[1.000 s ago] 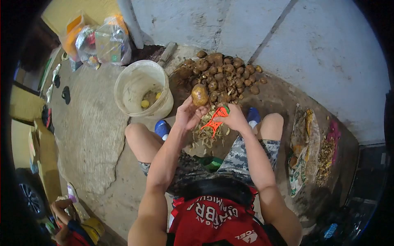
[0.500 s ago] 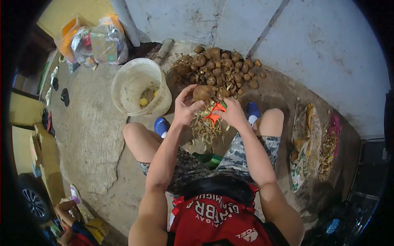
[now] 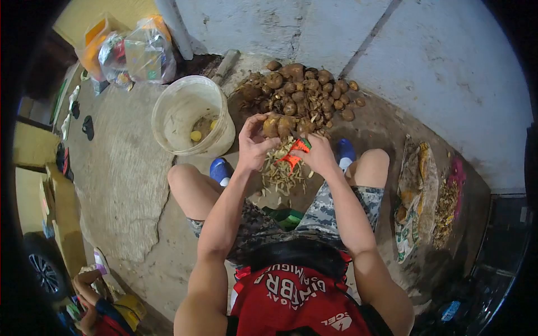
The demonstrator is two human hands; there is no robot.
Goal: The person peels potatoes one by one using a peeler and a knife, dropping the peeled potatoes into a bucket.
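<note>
My left hand [image 3: 255,144] is closed around a brown, lumpy potato [image 3: 272,126], with its fingers on the far left side. In my right hand [image 3: 320,154] is an orange-red peeler [image 3: 295,154] with a bit of green showing; it is close to the potato's right side. Whether the blade touches the skin cannot be made out. Pale peel strips [image 3: 284,176] lie heaped on the ground below both hands. Just beyond them rises a pile of brown, unpeeled potatoes [image 3: 302,92] against the wall.
A white bucket [image 3: 162,131] with a few yellow pieces inside stands to the left. Filled plastic bags [image 3: 145,56] sit behind it. On the right lie a worn sack [image 3: 412,207] and more scraps [image 3: 446,207]. Another person [image 3: 98,302] is at lower left, near a wheel [image 3: 45,273].
The potato in my left hand has turned slightly and now shows a different side. The peeler and both hands stay in nearly the same place.
</note>
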